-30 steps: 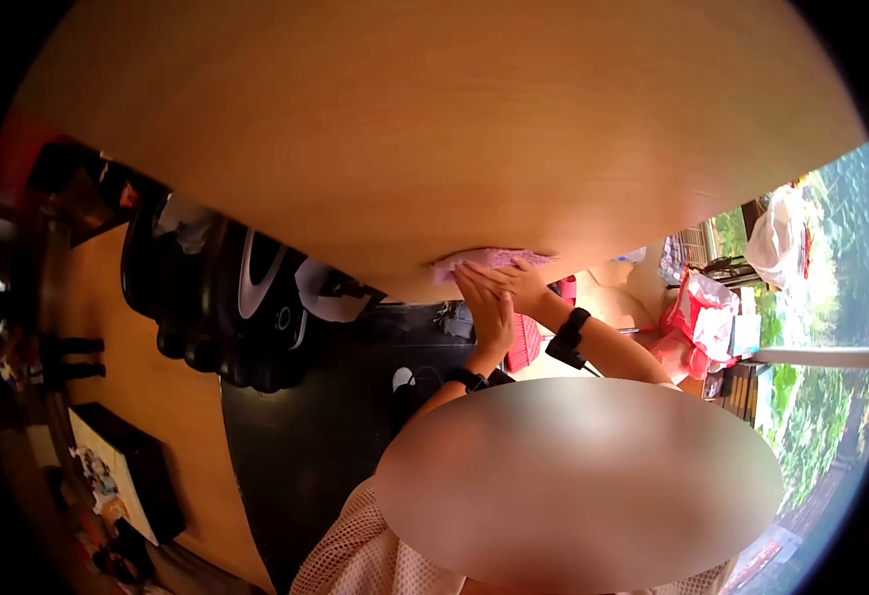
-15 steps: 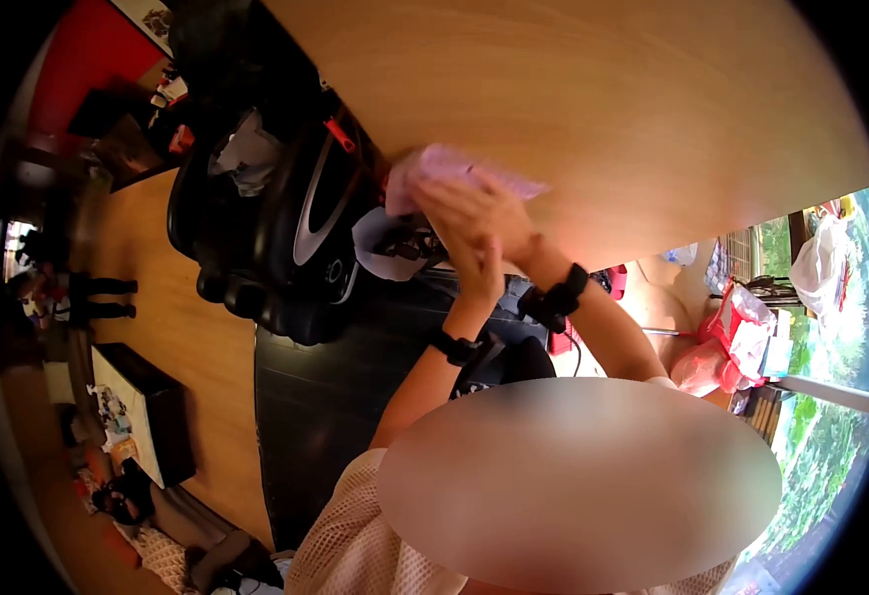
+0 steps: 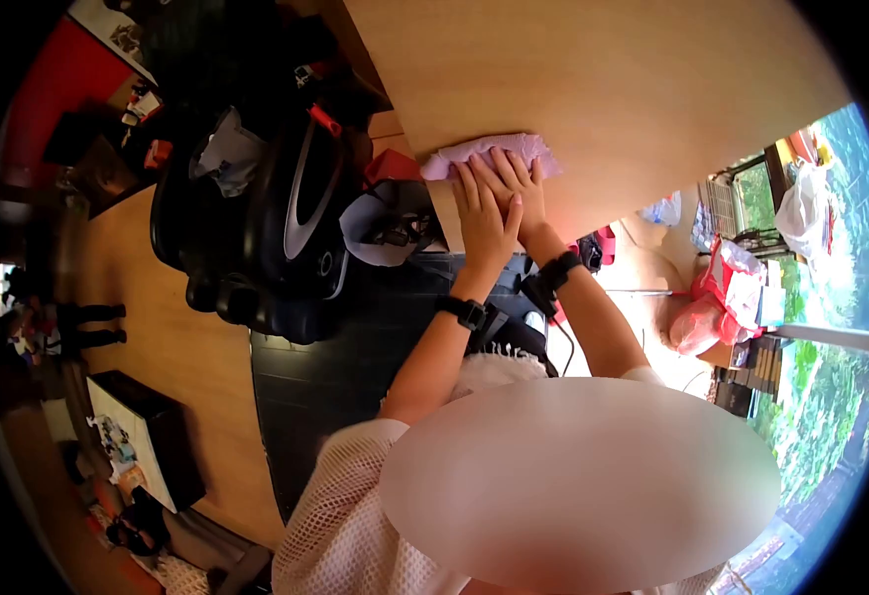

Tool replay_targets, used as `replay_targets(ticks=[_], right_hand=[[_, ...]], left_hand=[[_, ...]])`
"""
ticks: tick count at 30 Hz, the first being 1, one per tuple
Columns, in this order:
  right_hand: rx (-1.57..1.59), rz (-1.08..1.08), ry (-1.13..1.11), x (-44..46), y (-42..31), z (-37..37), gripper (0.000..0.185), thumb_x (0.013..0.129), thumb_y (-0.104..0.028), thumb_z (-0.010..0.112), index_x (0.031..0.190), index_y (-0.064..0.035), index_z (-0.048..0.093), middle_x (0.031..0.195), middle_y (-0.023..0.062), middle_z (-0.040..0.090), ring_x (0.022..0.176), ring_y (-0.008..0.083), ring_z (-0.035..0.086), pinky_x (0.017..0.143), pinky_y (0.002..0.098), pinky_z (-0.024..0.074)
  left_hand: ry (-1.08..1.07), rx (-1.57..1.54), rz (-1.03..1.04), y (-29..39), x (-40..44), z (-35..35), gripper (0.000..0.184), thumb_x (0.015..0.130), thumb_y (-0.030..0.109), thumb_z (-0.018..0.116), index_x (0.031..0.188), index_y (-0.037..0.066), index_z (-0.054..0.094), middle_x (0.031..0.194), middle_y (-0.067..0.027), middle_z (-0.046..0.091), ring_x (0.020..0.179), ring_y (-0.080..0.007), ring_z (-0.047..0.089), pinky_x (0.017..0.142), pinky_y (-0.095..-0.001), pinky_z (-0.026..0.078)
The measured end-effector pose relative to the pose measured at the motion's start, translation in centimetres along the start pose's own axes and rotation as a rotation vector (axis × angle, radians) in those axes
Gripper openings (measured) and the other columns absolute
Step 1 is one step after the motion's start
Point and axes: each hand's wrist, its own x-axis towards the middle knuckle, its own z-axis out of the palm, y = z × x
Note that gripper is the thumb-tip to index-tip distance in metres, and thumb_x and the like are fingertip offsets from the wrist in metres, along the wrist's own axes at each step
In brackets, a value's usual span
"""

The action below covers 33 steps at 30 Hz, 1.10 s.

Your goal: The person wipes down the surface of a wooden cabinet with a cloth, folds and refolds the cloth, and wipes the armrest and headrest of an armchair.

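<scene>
A folded pink cloth (image 3: 449,159) lies against a broad light-wood surface (image 3: 613,89), close to its lower edge. My left hand (image 3: 487,236) rests on the cloth's lower side with its fingers stretched out. Beside it, partly overlapped by the left thumb, my right hand (image 3: 525,198) presses flat on the cloth, fingers spread. The two hands touch each other. Both wrists wear black bands. What the palms cover cannot be seen.
A black massage chair (image 3: 271,218) with a grey bag (image 3: 228,154) on it stands left of the wood surface. A white-lined bin (image 3: 380,233) is beside it. Red and white bags (image 3: 727,297) sit at right near the window. Other people (image 3: 53,327) are at far left.
My hands and the pink cloth have shifted, now lying a little higher and to the right in view. The blur of motion has gone, and the cloth looks flatter under the fingers.
</scene>
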Motion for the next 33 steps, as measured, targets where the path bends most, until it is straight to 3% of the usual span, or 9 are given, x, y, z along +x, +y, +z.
replay_targets(ticks=[2,6,11,13,17,20,23,29,33], right_hand=[[0.002,-0.042,-0.085,-0.8,0.9,0.0,0.052,0.083,-0.038,0.054,0.134,-0.0307,0.046,0.136,-0.0035,0.045,0.122,0.0171,0.043,0.095,0.0488,0.0332],[-0.003,-0.140,0.039,1.7,2.1,-1.8,0.050,0.084,-0.038,0.054,0.133,-0.0300,0.047,0.140,-0.0052,0.043,0.125,0.0148,0.042,0.099,0.0432,0.0316],[0.063,-0.026,0.214,9.9,2.0,-13.1,0.050,0.083,-0.036,0.058,0.130,-0.0226,0.052,0.139,0.0082,0.043,0.126,0.0296,0.041,0.103,0.0531,0.0259],[0.006,0.070,0.416,13.2,1.3,-16.0,0.046,0.083,-0.035,0.059,0.127,-0.0212,0.055,0.139,0.0112,0.043,0.129,0.0350,0.038,0.105,0.0551,0.0224],[-0.064,0.190,0.438,11.1,3.6,-13.8,0.051,0.087,-0.035,0.052,0.134,-0.0165,0.046,0.143,0.0202,0.032,0.131,0.0414,0.031,0.106,0.0553,0.0215],[-0.093,0.342,0.235,3.9,5.8,-8.2,0.053,0.089,-0.031,0.047,0.137,-0.0082,0.040,0.143,0.0293,0.025,0.132,0.0488,0.024,0.107,0.0566,0.0200],[-0.063,0.336,0.026,-3.7,6.6,-4.7,0.054,0.089,-0.027,0.045,0.138,-0.0069,0.038,0.143,0.0281,0.025,0.133,0.0461,0.023,0.109,0.0529,0.0210],[-0.154,0.298,-0.162,-7.0,7.8,-5.3,0.053,0.089,-0.027,0.046,0.138,-0.0087,0.038,0.144,0.0238,0.027,0.135,0.0405,0.023,0.110,0.0493,0.0207],[-0.105,0.384,0.172,-3.0,12.3,-8.5,0.054,0.089,-0.028,0.048,0.138,-0.0080,0.037,0.144,0.0245,0.026,0.135,0.0408,0.025,0.110,0.0511,0.0204]], left_hand=[[-0.115,-0.042,-0.023,-0.4,-0.8,0.4,0.078,0.090,0.036,0.050,0.140,-0.012,0.013,0.145,-0.0369,0.006,0.134,-0.0529,0.008,0.109,-0.0548,0.013],[-0.006,0.007,0.035,1.2,0.5,0.2,0.076,0.091,0.033,0.052,0.140,-0.011,0.014,0.146,-0.0349,0.005,0.134,-0.0530,0.005,0.109,-0.0574,0.007],[0.290,-0.235,0.325,8.7,8.8,-3.0,0.070,0.088,0.033,0.053,0.133,-0.013,0.026,0.145,-0.0371,0.006,0.133,-0.0558,0.004,0.106,-0.0629,0.006],[0.220,-0.296,0.424,11.5,11.6,-4.7,0.076,0.090,0.034,0.048,0.140,-0.011,0.013,0.147,-0.0340,0.000,0.136,-0.0503,-0.003,0.109,-0.0572,0.002],[0.106,-0.153,0.504,12.0,11.5,-3.0,0.072,0.088,0.033,0.047,0.137,-0.014,0.022,0.146,-0.0320,0.013,0.134,-0.0521,0.008,0.108,-0.0590,0.006],[-0.072,-0.014,0.513,8.6,7.9,0.5,0.067,0.086,0.034,0.048,0.133,-0.012,0.033,0.141,-0.0282,0.028,0.130,-0.0482,0.023,0.106,-0.0581,0.014],[-0.326,0.052,0.458,4.5,2.8,3.5,0.067,0.087,0.037,0.048,0.134,-0.009,0.035,0.141,-0.0255,0.031,0.129,-0.0425,0.028,0.106,-0.0568,0.018],[-0.334,-0.006,0.339,5.0,-0.6,6.8,0.070,0.087,0.042,0.048,0.136,-0.006,0.034,0.143,-0.0232,0.029,0.129,-0.0392,0.029,0.108,-0.0521,0.020],[-0.324,-0.080,0.473,11.6,5.4,4.3,0.068,0.086,0.038,0.052,0.134,-0.006,0.037,0.143,-0.0224,0.030,0.128,-0.0358,0.032,0.106,-0.0496,0.023]])
